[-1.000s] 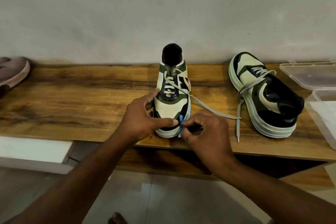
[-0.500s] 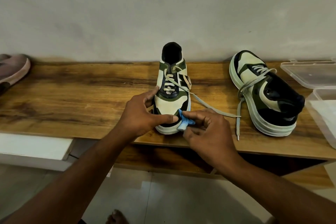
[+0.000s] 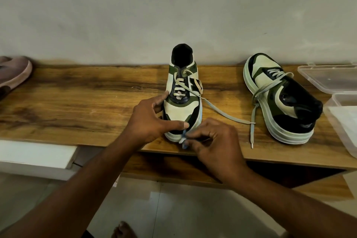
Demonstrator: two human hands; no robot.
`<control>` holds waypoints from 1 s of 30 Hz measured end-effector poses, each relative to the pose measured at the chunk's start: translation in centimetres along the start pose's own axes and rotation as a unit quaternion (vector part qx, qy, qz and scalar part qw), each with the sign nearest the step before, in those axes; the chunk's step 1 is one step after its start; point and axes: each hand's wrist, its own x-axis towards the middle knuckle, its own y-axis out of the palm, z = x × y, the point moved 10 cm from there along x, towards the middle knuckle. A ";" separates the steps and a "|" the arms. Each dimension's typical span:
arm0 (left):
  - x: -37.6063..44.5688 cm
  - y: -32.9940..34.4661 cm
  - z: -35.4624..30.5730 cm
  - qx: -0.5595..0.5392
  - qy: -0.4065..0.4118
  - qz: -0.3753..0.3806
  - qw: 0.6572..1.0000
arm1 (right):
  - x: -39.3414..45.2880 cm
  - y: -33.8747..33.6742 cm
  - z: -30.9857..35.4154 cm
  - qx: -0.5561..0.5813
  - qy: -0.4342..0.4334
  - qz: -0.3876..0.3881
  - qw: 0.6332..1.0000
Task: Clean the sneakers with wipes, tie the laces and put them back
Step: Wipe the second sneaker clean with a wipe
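I see the upright sneaker (image 3: 182, 100) standing mid-shelf (image 3: 77, 98), toe toward me, with my left hand (image 3: 152, 120) gripping its toe, thumb across the front. My right hand (image 3: 212, 141) pinches a small blue wipe (image 3: 184, 138) against the toe sole. The second sneaker (image 3: 280, 100) lies tilted to the right of the first, laces loose.

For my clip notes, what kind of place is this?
Probably a home entryway or shoe corner: a low wooden bench against a plain wall, sneakers on it, tiled floor below.
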 end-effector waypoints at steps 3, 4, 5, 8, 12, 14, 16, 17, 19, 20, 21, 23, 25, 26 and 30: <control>0.0 0.1 0.1 -0.002 -0.003 0.004 1.000 | -0.9 0.9 0.6 -0.022 -0.023 0.001 1.000; 0.0 0.1 0.1 -0.002 -0.002 0.004 1.000 | -0.8 0.7 0.4 -0.021 -0.016 -0.007 1.000; 0.0 0.2 0.0 -0.002 -0.001 0.004 1.000 | -0.6 0.3 0.0 -0.016 -0.007 -0.017 1.000; 0.0 0.1 -0.2 -0.001 0.001 0.002 1.000 | -0.3 -0.7 -0.9 0.011 0.022 -0.042 0.999; 0.0 0.1 -0.3 0.005 0.002 -0.002 1.000 | 0.0 -1.7 -1.8 0.023 0.051 -0.066 0.996; -0.1 0.1 -0.4 0.004 0.001 -0.002 1.000 | 0.4 -2.0 -2.6 0.034 0.073 -0.075 0.994; -0.2 0.1 -0.5 0.007 0.003 -0.003 1.000 | 0.8 -2.5 -3.3 0.040 0.097 -0.085 0.991; -0.3 0.1 -0.6 0.009 0.003 -0.005 1.000 | 0.9 -2.7 -3.6 0.042 0.104 -0.092 0.989; -0.4 0.0 -0.7 0.013 0.005 -0.009 1.000 | 1.2 -2.8 -3.3 0.039 0.096 -0.098 0.990; -0.5 0.0 -0.7 0.015 0.006 -0.011 1.000 | 1.1 -2.7 -2.9 0.033 0.083 -0.096 0.991; -0.5 0.0 -0.8 0.018 0.008 -0.012 1.000 | 0.8 -2.3 -2.3 0.028 0.067 -0.093 0.993; -0.4 0.1 -0.8 0.024 0.010 -0.008 1.000 | 0.2 -1.7 -1.2 0.014 0.036 -0.083 0.996; -0.3 0.1 -0.7 0.022 0.006 -0.006 1.000 | 0.2 -1.6 -1.0 0.008 0.030 -0.079 0.996; -0.3 0.2 -0.6 0.022 0.006 -0.006 1.000 | 0.5 -2.0 -1.4 0.011 0.036 -0.085 0.996; -0.5 0.5 -0.6 0.026 0.007 -0.011 1.000 | 2.0 -3.5 -2.8 0.010 0.066 -0.106 0.992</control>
